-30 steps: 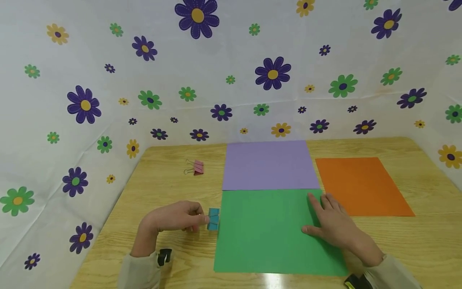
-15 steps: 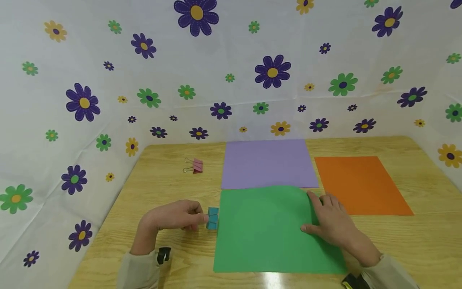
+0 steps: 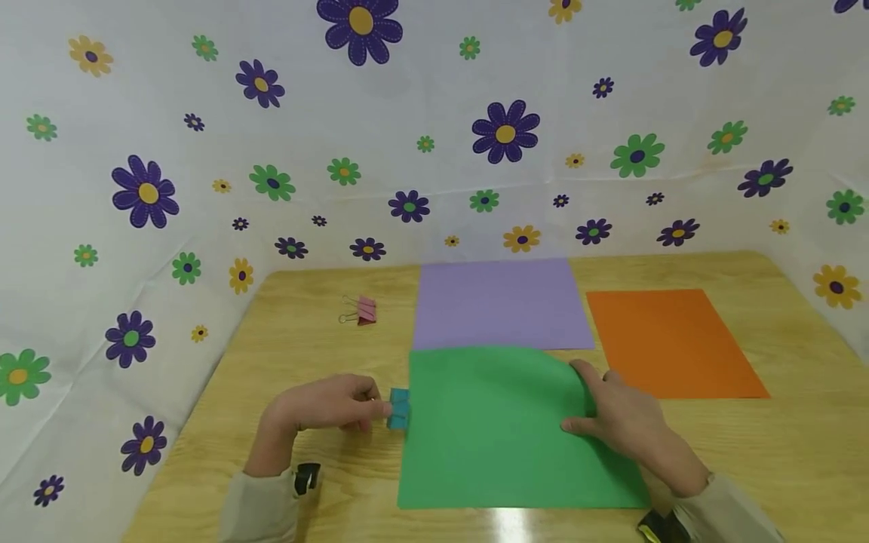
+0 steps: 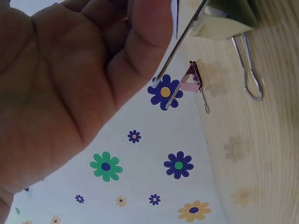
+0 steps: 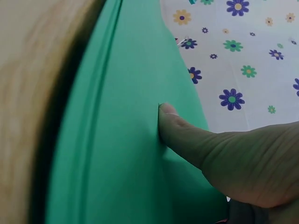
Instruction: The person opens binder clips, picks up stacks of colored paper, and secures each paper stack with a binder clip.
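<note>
A blue binder clip (image 3: 398, 409) sits at the left edge of the green paper (image 3: 489, 437). My left hand (image 3: 333, 403) pinches this clip between thumb and fingers; up close in the left wrist view, its metal handles (image 4: 250, 74) show. At the paper's right side, my right hand (image 3: 624, 422) holds the edge, its thumb on top. Part of the other fingers is hidden. The far right part of the paper bulges upward near the index finger. In the right wrist view the thumb (image 5: 180, 130) presses into the bent green surface, and more than one layer shows along the near edge.
A pink binder clip (image 3: 366, 310) lies at the back left of the wooden table (image 3: 305, 339). Behind the green paper is a purple sheet (image 3: 498, 305), and an orange sheet (image 3: 675, 343) lies to the right. A flowered white cloth (image 3: 407, 113) hangs around the table.
The green paper lay flat under my right hand; its far right part has since bowed upward and its corner has dropped from sight. My left hand stays at the blue clip.
</note>
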`<state>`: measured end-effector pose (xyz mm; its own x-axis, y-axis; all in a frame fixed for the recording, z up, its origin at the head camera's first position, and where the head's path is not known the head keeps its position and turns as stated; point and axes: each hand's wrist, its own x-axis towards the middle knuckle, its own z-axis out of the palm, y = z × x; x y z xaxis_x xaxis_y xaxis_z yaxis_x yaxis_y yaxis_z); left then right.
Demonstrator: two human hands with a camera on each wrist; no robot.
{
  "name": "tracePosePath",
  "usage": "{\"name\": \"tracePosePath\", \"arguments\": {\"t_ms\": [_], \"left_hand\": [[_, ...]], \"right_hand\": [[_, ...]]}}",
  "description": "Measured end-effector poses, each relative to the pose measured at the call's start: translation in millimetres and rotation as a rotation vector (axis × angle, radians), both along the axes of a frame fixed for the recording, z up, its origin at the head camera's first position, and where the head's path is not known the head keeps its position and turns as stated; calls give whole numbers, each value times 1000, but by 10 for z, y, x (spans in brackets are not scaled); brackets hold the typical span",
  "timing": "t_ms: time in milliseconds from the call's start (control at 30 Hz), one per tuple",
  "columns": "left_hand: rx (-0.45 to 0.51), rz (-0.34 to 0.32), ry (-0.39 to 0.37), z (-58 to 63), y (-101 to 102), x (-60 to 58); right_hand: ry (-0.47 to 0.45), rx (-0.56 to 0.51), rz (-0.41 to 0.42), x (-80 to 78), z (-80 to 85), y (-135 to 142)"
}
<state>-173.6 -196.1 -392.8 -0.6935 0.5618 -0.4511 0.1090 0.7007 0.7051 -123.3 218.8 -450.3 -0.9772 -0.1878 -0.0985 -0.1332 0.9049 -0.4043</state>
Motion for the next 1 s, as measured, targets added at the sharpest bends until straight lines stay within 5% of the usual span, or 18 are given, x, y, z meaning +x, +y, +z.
{"name": "tracePosePath", "arguments": {"t_ms": [233, 567, 1000], "left_hand": [[4, 18, -10, -21, -57, 37], [30, 2, -2, 12, -65, 15], [6, 7, 20, 49, -82, -1]], "right_hand": [[-75, -68, -42, -41, -82, 20], [-139, -321, -86, -119, -93, 161], [-228, -488, -20, -219, -6, 269]]}}
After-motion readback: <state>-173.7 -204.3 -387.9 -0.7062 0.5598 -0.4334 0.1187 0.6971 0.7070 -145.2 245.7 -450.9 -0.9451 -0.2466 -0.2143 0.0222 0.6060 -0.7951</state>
